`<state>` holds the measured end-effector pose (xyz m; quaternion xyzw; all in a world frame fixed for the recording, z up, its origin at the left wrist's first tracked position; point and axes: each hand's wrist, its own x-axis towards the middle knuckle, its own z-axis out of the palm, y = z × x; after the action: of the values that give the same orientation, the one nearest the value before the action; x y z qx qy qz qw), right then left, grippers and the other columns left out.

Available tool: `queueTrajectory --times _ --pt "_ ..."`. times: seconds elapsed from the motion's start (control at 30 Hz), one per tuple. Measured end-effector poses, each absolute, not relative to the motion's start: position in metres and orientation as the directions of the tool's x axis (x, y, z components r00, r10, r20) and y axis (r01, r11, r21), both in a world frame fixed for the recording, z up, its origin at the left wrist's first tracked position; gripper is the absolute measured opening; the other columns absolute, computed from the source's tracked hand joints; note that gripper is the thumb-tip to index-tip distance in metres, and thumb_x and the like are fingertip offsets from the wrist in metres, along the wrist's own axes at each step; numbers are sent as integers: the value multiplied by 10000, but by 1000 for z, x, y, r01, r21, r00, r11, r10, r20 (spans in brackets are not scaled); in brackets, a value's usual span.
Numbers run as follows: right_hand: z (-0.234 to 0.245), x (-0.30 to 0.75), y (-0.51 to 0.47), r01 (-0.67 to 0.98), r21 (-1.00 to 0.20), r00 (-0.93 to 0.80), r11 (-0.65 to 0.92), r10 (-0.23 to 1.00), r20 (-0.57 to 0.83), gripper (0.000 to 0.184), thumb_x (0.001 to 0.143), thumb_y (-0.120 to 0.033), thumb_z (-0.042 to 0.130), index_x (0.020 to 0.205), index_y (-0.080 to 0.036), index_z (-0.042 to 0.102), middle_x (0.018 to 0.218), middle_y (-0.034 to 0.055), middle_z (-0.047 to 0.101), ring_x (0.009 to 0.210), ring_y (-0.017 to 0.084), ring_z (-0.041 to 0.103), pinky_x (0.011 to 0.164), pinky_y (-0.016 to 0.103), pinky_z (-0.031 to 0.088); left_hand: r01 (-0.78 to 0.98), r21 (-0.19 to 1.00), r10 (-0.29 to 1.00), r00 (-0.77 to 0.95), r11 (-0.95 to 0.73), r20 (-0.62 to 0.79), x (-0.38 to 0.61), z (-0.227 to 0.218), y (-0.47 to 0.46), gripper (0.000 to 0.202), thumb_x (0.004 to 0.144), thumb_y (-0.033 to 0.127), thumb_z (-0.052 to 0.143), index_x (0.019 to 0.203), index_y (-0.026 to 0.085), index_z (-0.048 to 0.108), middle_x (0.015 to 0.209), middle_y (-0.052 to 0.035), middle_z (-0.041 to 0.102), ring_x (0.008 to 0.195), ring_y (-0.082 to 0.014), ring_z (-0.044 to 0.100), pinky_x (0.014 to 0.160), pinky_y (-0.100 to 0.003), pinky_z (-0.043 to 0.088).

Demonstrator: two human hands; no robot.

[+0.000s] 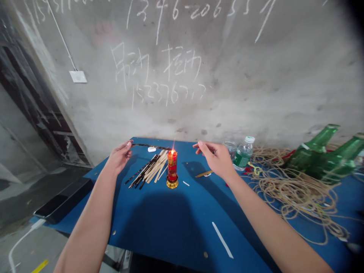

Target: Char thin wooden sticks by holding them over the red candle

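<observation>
One dark strip (150,146): pinched at its left end, far end just beside the candle flame.
Left hand (119,157): fingers curled, holding the strip.
Right hand (214,159): half open, empty, raised over the bench.
Red candle (172,167): lit, in a gold holder, beside a pile of sticks (149,168) on the blue bench (187,223).
Farther right: water bottle (243,153), tangled twine (295,193), green bottles (313,151).

Left hand (119,157) pinching dark stick (150,146) at lit red candle (172,167), right hand (214,159) open nearby, blue table (196,223)
</observation>
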<state>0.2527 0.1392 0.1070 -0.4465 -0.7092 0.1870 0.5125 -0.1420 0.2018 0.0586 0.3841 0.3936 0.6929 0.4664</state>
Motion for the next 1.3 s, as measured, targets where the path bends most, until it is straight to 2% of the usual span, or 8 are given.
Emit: queueTrajectory --times 0.47,0.77,1.13,1.3 --pt "108 253 138 442 -724 -73 530 825 560 495 977 -618 509 948 -230 814 821 52 773 766 213 694 732 329 522 -351 901 953 -250 -253 171 -143 58 202 466 598 291 962 1003 136 792 840 -41 677 576 -56 518 499 -166 440" --pt "110 254 138 447 -722 -60 528 823 565 490 977 -610 514 928 -229 818 811 48 768 731 201 672 726 328 511 -340 896 950 -222 -286 219 -132 62 198 477 585 281 970 1007 148 790 735 -1 624 568 -55 497 512 -176 418" --pt "115 260 140 430 -728 -36 534 816 577 482 971 -603 532 924 -216 815 816 60 767 738 205 683 690 318 515 -310 908 953 -207 -280 223 -114 65 196 431 617 345 954 957 130 801 832 -58 711 559 -56 486 520 -192 420" --pt "127 279 144 418 -730 85 540 777 624 451 965 -582 558 921 -216 818 808 65 761 742 197 665 724 326 521 -290 924 964 -167 -251 209 -109 62 197 386 660 337 933 963 132 810 869 -71 728 567 -55 507 531 -186 425"
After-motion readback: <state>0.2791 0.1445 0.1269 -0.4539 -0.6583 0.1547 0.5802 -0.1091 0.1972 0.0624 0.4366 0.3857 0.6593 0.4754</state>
